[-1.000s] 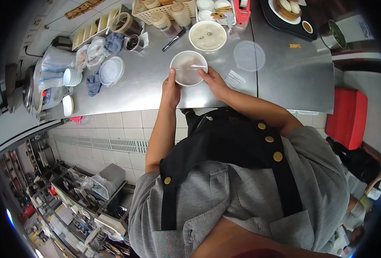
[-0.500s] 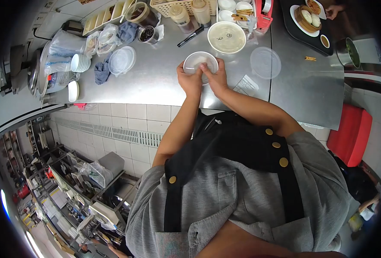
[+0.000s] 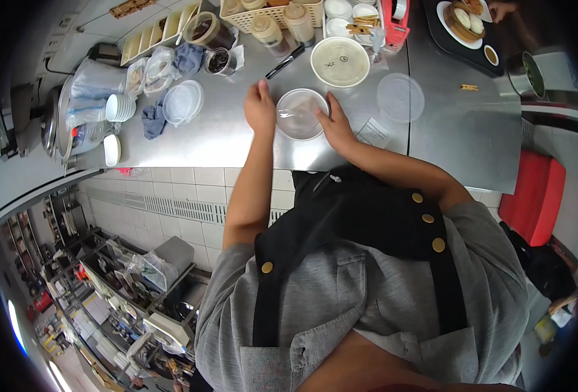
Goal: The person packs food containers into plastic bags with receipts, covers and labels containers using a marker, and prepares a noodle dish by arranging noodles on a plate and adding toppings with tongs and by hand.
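A round white-rimmed bowl with a clear cover point(image 3: 300, 115) rests on the steel table, close to its front edge. My right hand point(image 3: 336, 124) is at the bowl's right side, thumb over the rim and fingers along the outside. Off the bowl's left side, my left hand point(image 3: 259, 108) hangs apart from it, fingers curled; whether it holds anything is hidden. Behind the bowl is a larger round tub point(image 3: 340, 62) with dark marks on its lid. A loose clear lid point(image 3: 401, 98) and a printed slip point(image 3: 372, 132) lie to the right. A black marker point(image 3: 285, 63) lies behind.
Sauce bottles point(image 3: 299, 25) stand by a cream basket point(image 3: 242, 22) at the back. A cup of dark sauce point(image 3: 220, 62), stacked lids point(image 3: 183, 103) and a blue cloth point(image 3: 153, 121) are left. A black tray point(image 3: 438, 32) with food is at back right, near another person's hand point(image 3: 502, 10).
Both hands were on the bowl, with the left thumb over it half a second ago. My left hand has since come off to the left; my right stays at the rim.
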Demonstrator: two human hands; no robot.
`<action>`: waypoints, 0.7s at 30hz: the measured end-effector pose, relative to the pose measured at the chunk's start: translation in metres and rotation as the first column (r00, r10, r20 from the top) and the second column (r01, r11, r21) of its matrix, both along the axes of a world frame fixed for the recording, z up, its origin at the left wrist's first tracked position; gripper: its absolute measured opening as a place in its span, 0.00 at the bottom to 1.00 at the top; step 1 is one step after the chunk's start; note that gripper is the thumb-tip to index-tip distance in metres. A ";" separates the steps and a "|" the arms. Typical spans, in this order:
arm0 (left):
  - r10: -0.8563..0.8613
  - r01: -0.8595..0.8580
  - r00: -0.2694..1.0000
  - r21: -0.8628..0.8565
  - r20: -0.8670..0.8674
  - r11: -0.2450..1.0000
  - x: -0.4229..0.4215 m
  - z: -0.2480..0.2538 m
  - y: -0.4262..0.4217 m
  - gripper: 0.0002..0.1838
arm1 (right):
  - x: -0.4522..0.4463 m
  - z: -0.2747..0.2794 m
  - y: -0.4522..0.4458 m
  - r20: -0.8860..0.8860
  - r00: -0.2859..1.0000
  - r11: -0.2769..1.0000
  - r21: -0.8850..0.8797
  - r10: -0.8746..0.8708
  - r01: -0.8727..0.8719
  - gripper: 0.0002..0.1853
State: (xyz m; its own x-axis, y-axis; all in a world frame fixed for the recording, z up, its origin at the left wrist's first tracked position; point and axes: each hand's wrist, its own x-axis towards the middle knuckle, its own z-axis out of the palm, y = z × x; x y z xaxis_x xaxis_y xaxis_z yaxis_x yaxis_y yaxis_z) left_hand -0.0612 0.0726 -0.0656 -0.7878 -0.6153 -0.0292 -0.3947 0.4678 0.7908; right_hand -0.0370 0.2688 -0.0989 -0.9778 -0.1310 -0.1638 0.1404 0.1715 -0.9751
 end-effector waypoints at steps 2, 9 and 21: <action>-0.166 0.131 0.985 -0.427 -0.045 0.895 -0.032 -0.014 -0.013 0.17 | 0.002 0.003 0.018 0.053 0.991 0.963 0.231 0.126 -0.135 0.36; -0.336 0.435 0.900 -0.556 0.276 0.708 -0.054 -0.034 -0.032 0.14 | -0.041 0.063 0.116 0.345 0.835 0.901 -0.097 0.429 -0.423 0.24; -0.471 0.529 0.833 0.168 -0.292 0.832 0.037 0.169 0.027 0.08 | -0.062 0.171 0.081 -0.240 0.825 0.857 0.211 0.512 -0.470 0.18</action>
